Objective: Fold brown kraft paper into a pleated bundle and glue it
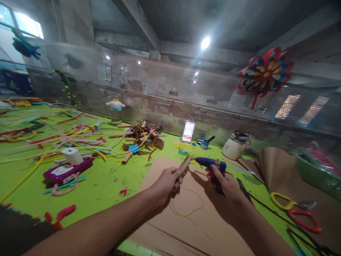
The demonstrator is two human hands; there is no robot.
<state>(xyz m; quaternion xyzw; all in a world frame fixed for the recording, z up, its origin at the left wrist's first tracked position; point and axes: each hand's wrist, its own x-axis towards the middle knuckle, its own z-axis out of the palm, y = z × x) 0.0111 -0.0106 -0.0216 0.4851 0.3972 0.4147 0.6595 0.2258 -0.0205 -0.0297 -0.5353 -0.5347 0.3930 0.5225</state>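
In the middle of the head view, my left hand is closed around a short tan stick or rolled paper piece, tilted up to the right. My right hand grips a dark blue glue gun, its nozzle pointing left, close to the upper end of the stick. Whether the nozzle touches it I cannot tell. A thin yellow string hangs or lies in a loop below my left hand. Beneath both hands lies a sheet of brown board.
A pile of brown rolls and scraps lies at the back. Left are fuzzy coloured stems and a purple power strip. At right are scissors, a cream jug, a green basket and a black cable.
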